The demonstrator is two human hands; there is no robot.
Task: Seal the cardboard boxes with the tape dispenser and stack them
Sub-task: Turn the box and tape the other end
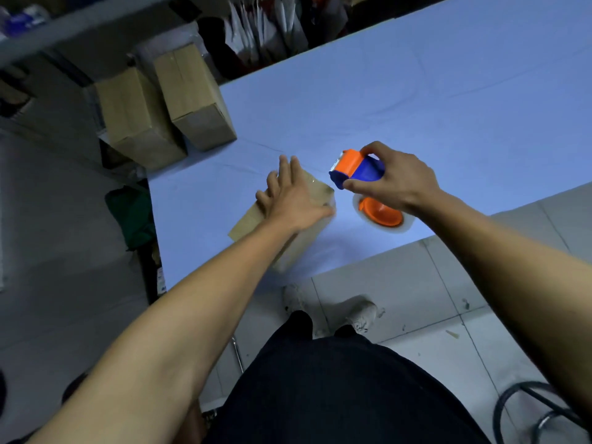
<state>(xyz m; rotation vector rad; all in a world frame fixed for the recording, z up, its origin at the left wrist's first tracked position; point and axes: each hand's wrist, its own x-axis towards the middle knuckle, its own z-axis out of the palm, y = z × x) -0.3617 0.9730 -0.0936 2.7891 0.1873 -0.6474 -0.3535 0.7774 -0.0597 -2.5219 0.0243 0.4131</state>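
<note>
Head view is showing the left hand [288, 193] lying spread flat on the cardboard box [282, 232] near the worktop [416, 107] edge while the right hand [394, 181] is gripping the tape dispenser [355, 169] just right of it, so I'd be pinning the flaps tight before pulling tape.

Small brown cardboard box [248, 224] lying near table edge, orange-and-blue tape dispenser [355, 169] just beside it, two larger boxes [166, 104] well behind

blue table cloth [448, 100], tiled floor [400, 290], white shoes [362, 312].
</note>
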